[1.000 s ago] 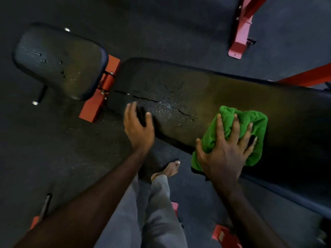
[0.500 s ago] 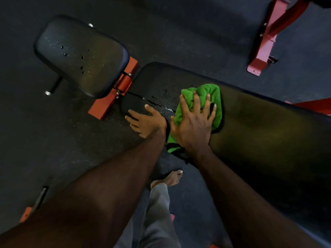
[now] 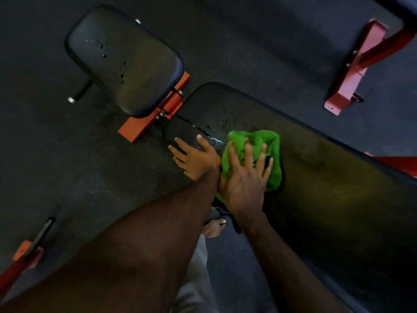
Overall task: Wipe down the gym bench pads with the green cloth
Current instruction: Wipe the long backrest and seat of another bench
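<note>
Both hands flat on long pad (image 3: pixel 327 177): right hand (image 3: pixel 244 184) presses green cloth (image 3: pixel 255 152), left hand (image 3: pixel 196 158) braces beside, fingers spread.

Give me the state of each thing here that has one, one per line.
long back pad: cracked near its end, wet with droplets
seat pad: speckled with droplets, not yet wiped
green cloth: bunched, pressed flat against the long back pad
right hand: fingers spread, pressing the cloth
left hand: resting open on the pad's end

The long bench pad (image 3: pixel 327 177) runs off the right edge, its far end unseen. The right hand (image 3: pixel 244 184) covers the middle of the green cloth (image 3: pixel 259 141), and the cloth's lower corner hangs in shadow. The red frame (image 3: pixel 352 71) at upper right is cut by the edge.
</note>
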A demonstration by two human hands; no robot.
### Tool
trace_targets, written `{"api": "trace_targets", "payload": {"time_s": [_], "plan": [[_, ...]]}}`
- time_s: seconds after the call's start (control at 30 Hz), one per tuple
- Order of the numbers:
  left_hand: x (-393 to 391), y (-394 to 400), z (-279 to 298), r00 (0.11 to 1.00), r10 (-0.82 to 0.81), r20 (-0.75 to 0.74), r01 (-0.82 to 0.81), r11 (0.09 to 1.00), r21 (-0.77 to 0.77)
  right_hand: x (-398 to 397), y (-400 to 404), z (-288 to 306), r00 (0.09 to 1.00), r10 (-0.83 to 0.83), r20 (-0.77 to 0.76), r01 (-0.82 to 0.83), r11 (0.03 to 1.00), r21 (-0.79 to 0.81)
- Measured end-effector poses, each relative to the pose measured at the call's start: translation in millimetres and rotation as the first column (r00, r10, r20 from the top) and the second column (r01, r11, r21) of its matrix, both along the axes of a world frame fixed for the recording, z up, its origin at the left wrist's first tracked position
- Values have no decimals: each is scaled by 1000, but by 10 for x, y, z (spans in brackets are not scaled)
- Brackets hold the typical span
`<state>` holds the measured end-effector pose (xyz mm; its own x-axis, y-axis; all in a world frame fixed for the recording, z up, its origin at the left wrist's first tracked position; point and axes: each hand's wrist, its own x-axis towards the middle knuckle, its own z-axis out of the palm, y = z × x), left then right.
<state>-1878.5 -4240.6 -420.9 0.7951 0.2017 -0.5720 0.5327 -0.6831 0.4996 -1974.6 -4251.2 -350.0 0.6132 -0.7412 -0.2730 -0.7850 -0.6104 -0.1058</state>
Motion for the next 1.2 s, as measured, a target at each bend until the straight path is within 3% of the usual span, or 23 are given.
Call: {"api": "trace_targets", "payload": {"time_s": [0.07, 0.13, 0.27, 0.33, 0.4, 0.47, 0.53, 0.57, 0.63, 0.7, 0.73, 0.77, 0.83, 0.9, 0.93, 0.97, 1.03, 1.1, 1.13, 1.2], "plan": [[-4, -5, 18, 1000, -9, 15, 8, 1000, 13, -209, -97, 102, 972, 233, -26, -231, 971, 67], [3, -1, 16, 1000, -11, 1, 11, 1000, 21, -428, -368, 241, 964, 267, -17, -266, 963, 48], [-5, -1, 41, 999, -36, -27, 36, 999, 18, -258, -857, 269, 982, -188, 37, 189, 981, -48], [2, -4, 39, 999, -27, -21, 27, 999, 18, -6, -752, 199, 966, -256, 32, 257, 964, -62], [-2, -7, 22, 1000, -27, -14, 28, 999, 16, 35, -533, 152, 999, -29, 20, 28, 999, 24], [10, 2, 6, 1000, -24, 6, 24, 999, 34, -112, -443, 225, 952, 304, 25, -304, 940, 157], [-1, -2, -27, 1000, -21, 13, 20, 999, 36, -298, -683, 307, 911, 412, 17, -409, 897, 170], [-19, -4, -40, 1000, -23, 15, 22, 999, 42, -340, -861, 328, 936, 353, 2, -351, 929, 115], [-25, 1, -74, 999, -18, 34, 16, 998, 69, -276, -1223, 378, 1000, 13, 4, -13, 1000, -18], [-19, -5, -106, 999, -25, 33, 23, 997, 78, -90, -1445, 409, 932, -364, -11, 363, 931, -38], [-19, -5, -119, 999, -31, 29, 28, 997, 78, 32, -1429, 396, 909, -416, -38, 414, 909, -44], [-16, 3, -123, 999, -31, 27, 29, 997, 75, 130, -1344, 368, 930, -362, -63, 361, 932, -41], [-17, -5, -111, 999, -26, 31, 24, 998, 66, 187, -1080, 295, 998, -12, -56, 13, 1000, 27], [-10, -1, -99, 999, -23, 45, 21, 998, 61, 57, -949, 292, 943, 328, -55, -319, 939, 126], [-17, -23, -83, 999, -23, 45, 21, 998, 57, -28, -1077, 299, 931, 364, -35, -359, 928, 101], [-14, -17, -85, 999, -23, 43, 20, 998, 58, -82, -1240, 275, 955, 296, 0, -296, 955, 28], [-15, 2, -88, 999, -27, 36, 25, 998, 58, -115, -1544, 335, 996, -78, 33, 80, 995, -63], [-19, 20, -102, 999, -42, 34, 40, 998, 58, -19, -1607, 370, 916, -398, -42, 396, 917, -43], [-19, 19, -114, 998, -41, 36, 39, 997, 64, 71, -1533, 368, 915, -397, -75, 395, 918, -46], [-16, 14, -112, 999, -35, 40, 32, 997, 67, 140, -1308, 347, 988, -142, -64, 142, 990, 3]]}}
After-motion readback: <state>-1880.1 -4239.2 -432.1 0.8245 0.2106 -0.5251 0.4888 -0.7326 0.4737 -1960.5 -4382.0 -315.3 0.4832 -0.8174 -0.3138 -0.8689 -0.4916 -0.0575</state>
